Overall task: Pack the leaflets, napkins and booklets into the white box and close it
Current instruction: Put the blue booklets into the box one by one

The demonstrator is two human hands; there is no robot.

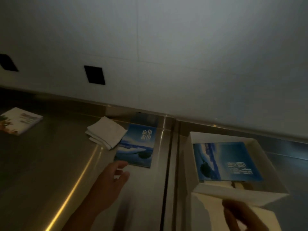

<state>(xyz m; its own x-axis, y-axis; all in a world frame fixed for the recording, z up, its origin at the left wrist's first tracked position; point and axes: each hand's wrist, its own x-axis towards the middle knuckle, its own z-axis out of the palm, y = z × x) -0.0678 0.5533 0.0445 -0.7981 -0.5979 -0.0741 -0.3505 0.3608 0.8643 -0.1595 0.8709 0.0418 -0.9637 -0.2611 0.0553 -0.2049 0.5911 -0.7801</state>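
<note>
In the dim lower middle of the frame, the left hand (108, 182) is reaching over the steel worktop (50, 164) toward a blue booklet (137, 145) that is lying flat at the centre. Its fingers (122, 164) are loosely spread and holding nothing, their tips sitting right at the booklet's lower left corner; whether they are touching it cannot be told. Just left of that booklet and overlapping its upper left edge, a small stack of folded white napkins (106, 135) is resting on the worktop. Far off at the left edge, a white leaflet (20, 120) with orange print is lying on its own. Right of a dark seam (168, 164) in the worktop, the white box (236, 191) is standing open at the right of the frame, with a second blue booklet (223, 160) lying inside it, tilted against the back. At the lower right, the right hand (241, 215), blurred, is gripping the box's open front flap (208, 210), with the thumb lying on top of it. A pale wall (183, 64) is filling the upper frame, and a black rectangle (94, 75) is showing on it at the left.
</note>
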